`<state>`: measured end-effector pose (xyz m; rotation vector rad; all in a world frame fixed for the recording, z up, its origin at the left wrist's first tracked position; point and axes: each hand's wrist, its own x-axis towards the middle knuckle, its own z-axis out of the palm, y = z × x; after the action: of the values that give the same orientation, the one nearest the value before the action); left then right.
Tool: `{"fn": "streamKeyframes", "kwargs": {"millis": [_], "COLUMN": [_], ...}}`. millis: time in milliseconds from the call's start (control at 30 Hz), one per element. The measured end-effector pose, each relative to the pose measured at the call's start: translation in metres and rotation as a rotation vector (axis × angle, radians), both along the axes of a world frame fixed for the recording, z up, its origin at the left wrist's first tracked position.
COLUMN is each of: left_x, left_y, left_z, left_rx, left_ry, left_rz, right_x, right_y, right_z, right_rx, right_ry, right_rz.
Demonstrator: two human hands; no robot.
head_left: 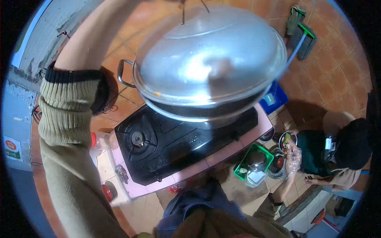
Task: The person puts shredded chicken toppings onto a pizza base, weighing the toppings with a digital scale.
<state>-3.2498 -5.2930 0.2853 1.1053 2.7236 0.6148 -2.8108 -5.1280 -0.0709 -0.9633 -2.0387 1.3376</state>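
Note:
A large silver lid [210, 59] is tilted above a wide metal wok [178, 115], with a dark gap between them. My left hand [174, 1] is at the top edge, mostly out of frame, by the lid's wire handle. The wok sits over a black gas stove [178, 146] and hides its far part. On the right, my right hand [292, 156], in what looks like a clear plastic glove, reaches over a small bowl [282, 139]. Its fingers are closed around something small and partly green, too small to make out.
A co-worker [337, 146] sits at the right, close to my right hand. A green basket [254, 160] with containers stands beside the stove. A red-lidded jar [103, 141] is to its left. A blue bin [274, 97] and a broom [305, 37] are beyond.

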Motion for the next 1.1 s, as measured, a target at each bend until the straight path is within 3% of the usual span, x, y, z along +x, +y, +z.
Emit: {"fn": "streamKeyframes", "kwargs": {"millis": [100, 533, 600, 667, 733, 833, 867, 900, 933, 1000, 1100], "left_x": [-0.005, -0.017, -0.024, -0.041, -0.025, 0.052, 0.091, 0.124, 0.141, 0.176, 0.216], "left_y": [-0.001, -0.009, -0.009, -0.005, -0.026, -0.099, -0.142, -0.190, -0.222, -0.315, -0.455], "left_z": [-0.007, -0.039, -0.045, -0.058, -0.068, -0.079, -0.088, -0.088, -0.108, -0.134, -0.189], "left_rx": [-0.108, -0.004, 0.044, 0.151, 0.343, 0.810, 0.963, 0.838, 0.925, 0.714, 0.561], "left_ry": [0.042, 0.100, 0.190, 0.410, 0.665, 0.807, 0.563, 0.439, 0.512, 0.477, 0.357], "left_rz": [-0.037, -0.062, -0.098, -0.141, -0.157, -0.266, -0.294, -0.309, -0.286, -0.114, 0.515], "right_x": [0.000, 0.013, 0.022, 0.022, 0.019, 0.033, 0.033, 0.035, 0.038, 0.037, 0.043], "right_y": [-0.008, -0.029, -0.025, -0.034, -0.043, -0.025, -0.033, -0.043, -0.051, -0.072, -0.102], "right_z": [-0.003, 0.002, -0.013, 0.000, 0.004, -0.031, -0.030, -0.033, -0.039, -0.038, -0.040], "right_rx": [-0.021, -0.012, 0.260, -0.119, -0.038, 0.149, 0.080, 0.115, 0.151, 0.191, 0.221], "right_ry": [0.010, -0.055, -0.052, -0.112, -0.160, -0.257, -0.308, -0.256, -0.204, -0.187, -0.214], "right_rz": [-0.039, 0.009, 0.094, 0.092, 0.131, 0.292, 0.249, 0.254, 0.260, 0.294, 0.378]}}
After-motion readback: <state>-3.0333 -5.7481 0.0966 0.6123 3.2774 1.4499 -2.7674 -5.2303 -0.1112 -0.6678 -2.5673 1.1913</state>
